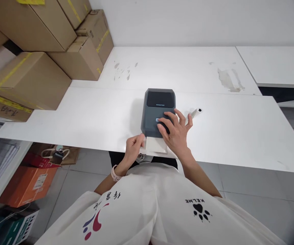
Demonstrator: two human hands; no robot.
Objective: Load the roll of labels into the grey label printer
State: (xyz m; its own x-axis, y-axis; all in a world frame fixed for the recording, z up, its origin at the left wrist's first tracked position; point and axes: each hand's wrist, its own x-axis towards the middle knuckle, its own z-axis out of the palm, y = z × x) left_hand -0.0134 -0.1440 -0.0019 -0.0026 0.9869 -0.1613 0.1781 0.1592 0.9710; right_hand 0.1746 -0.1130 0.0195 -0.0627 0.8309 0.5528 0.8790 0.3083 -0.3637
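A dark grey label printer point(152, 117) stands on the white table before me, with a glossy black panel and a small light-coloured button on top. White paper point(156, 145) sticks out from its front, towards the table edge. My right hand point(176, 131) lies over the printer's right side with fingers spread, fingertips at the top near the button. At the front left corner, my left hand point(134, 146) is closed, its fingers curled beside the paper and nothing visible in it. Behind my right hand lies a thin white roll point(195, 112), partly hidden by the fingers.
Cardboard boxes point(31, 80) with yellow tape are stacked at the left end of the table point(228, 132). Below left, an orange box point(30, 183) and a green-and-white box point(21, 228) stand near a shelf. A white wall point(177, 23) rises behind the table.
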